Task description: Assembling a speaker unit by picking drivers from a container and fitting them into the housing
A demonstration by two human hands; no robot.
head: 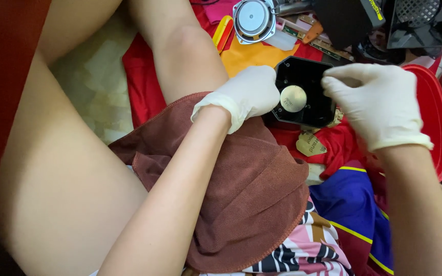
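Observation:
Both my hands wear pale latex gloves. My left hand [246,94] grips the left edge of a black speaker unit [308,89] with a round silver magnet disc [293,98] on its back. My right hand [372,102] pinches the unit's upper right edge with thumb and fingers. The unit is held over my lap, above a brown towel [251,194] that lies across my thigh.
A second silver round speaker [253,19] lies at the top, beside a red-and-yellow tool handle [222,31] and an orange sheet [254,55]. A red plastic basin rim [436,112] curves on the right. Black parts [415,23] sit at the top right. Red and blue cloth [349,199] lies below.

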